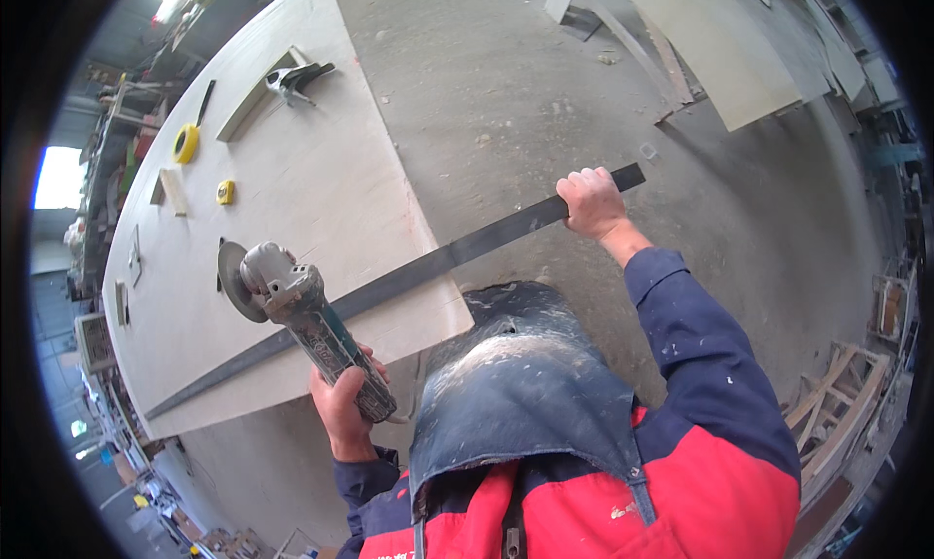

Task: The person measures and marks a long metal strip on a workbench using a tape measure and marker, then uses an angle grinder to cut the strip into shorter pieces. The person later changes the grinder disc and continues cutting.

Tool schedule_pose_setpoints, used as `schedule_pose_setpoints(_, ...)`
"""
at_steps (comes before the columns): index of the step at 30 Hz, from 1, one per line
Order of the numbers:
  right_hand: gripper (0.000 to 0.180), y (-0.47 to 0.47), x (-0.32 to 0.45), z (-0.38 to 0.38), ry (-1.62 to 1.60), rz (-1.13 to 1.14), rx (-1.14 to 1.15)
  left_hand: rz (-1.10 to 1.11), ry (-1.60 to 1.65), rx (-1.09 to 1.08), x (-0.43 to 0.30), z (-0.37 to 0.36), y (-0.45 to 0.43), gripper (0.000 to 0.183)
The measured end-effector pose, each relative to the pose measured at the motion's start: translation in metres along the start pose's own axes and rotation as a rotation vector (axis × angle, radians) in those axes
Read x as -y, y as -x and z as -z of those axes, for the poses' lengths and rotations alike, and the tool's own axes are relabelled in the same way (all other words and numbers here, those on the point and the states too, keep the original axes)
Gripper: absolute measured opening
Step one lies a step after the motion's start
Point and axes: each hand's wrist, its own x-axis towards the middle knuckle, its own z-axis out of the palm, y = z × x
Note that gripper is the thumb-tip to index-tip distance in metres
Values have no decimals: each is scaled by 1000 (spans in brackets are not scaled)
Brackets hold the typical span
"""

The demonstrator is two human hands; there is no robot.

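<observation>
My left hand [346, 402] grips the body of an angle grinder [321, 333], its head pointing up and to the left over a large pale tabletop [314, 194]. The grinder carries a thin round disc [242, 282]. In my right hand [595, 201] is one end of a long dark flat strip [452, 256], held out past the table's right edge. The strip crosses the near corner of the tabletop and runs behind the grinder to the table's lower left. Its material is not clear.
On the tabletop lie a spring clamp [295, 81] by an angled bar [255, 103], a roll of yellow tape [187, 144], a yellow tape measure [225, 192] and small offcuts [174, 193]. A board on trestles [719, 55] stands at upper right, wooden frames [839, 406] at lower right.
</observation>
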Motion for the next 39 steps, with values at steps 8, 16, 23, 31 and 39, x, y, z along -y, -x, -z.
schedule_pose_setpoints(8, 17, 55, 8, -53, -193, -291, 181, -51, 74, -196, 2, -16, 45, 57)
schedule_pose_setpoints(16, 34, -43, 21, -23, -463, -420, 53, -59, 70, -207, -6, -31, 49, 55)
schedule_pose_setpoints(23, 46, -201, 120, 18, -384, 8, 365, -80, 44, -219, -6, -33, 51, 60)
schedule_pose_setpoints(31, 49, -258, 209, -15, -294, 147, 256, 62, 62, -176, 0, 7, 56, 51)
schedule_pose_setpoints(39, 61, -221, 206, 52, -1614, -280, 448, 80, -70, 58, -29, -9, -20, 51)
